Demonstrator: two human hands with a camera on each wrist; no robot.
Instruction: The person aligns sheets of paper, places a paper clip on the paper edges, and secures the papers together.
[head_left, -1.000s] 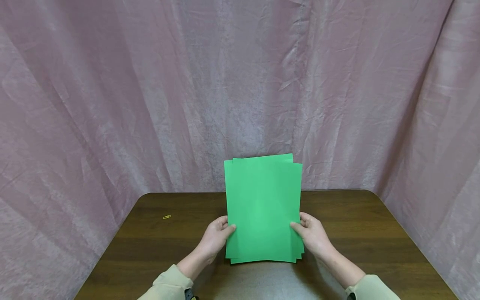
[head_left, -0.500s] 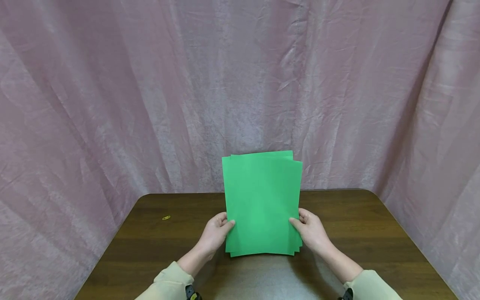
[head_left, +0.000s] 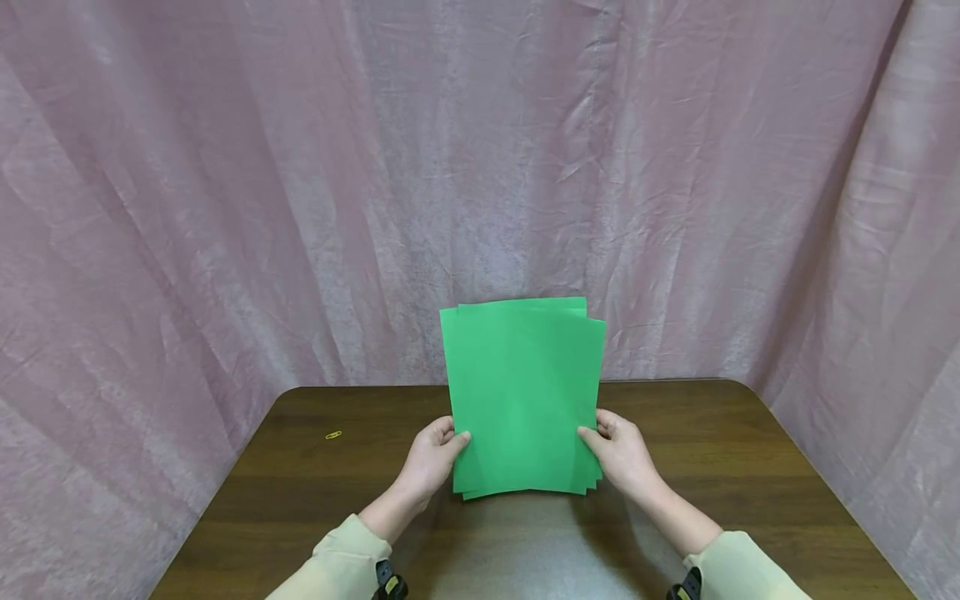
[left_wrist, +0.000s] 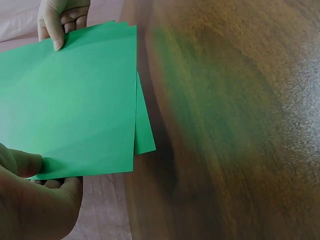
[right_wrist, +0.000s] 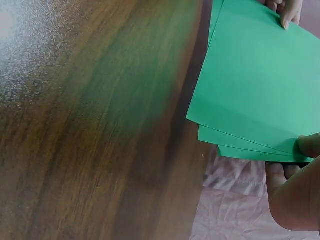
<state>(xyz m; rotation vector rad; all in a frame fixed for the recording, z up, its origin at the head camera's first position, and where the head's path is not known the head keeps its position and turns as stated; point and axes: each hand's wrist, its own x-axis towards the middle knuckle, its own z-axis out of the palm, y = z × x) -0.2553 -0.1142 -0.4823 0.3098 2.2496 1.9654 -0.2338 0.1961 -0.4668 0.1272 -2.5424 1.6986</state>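
Note:
Several green sheets of paper (head_left: pixel 523 392) are held up in a loose, uneven stack, their edges and corners fanned out from one another. My left hand (head_left: pixel 431 458) pinches the stack's left edge low down, thumb in front and fingers behind. On the opposite edge my right hand (head_left: pixel 626 458) grips the sheets the same way. In the left wrist view the paper (left_wrist: pixel 75 100) stands off the table, with a rear sheet's corner jutting out. The right wrist view shows the staggered lower corners of the sheets (right_wrist: pixel 260 80) beside my right thumb.
A dark brown wooden table (head_left: pixel 720 467) with rounded far corners lies below. One yellow paper clip (head_left: pixel 333 435) rests on its left part. Pink curtains (head_left: pixel 480 167) hang behind the table and along both sides.
Both hands have raised the green paper stack a little. Its top edge sits higher in the head view, and its bottom edge has risen too. The paper clip has stayed in place.

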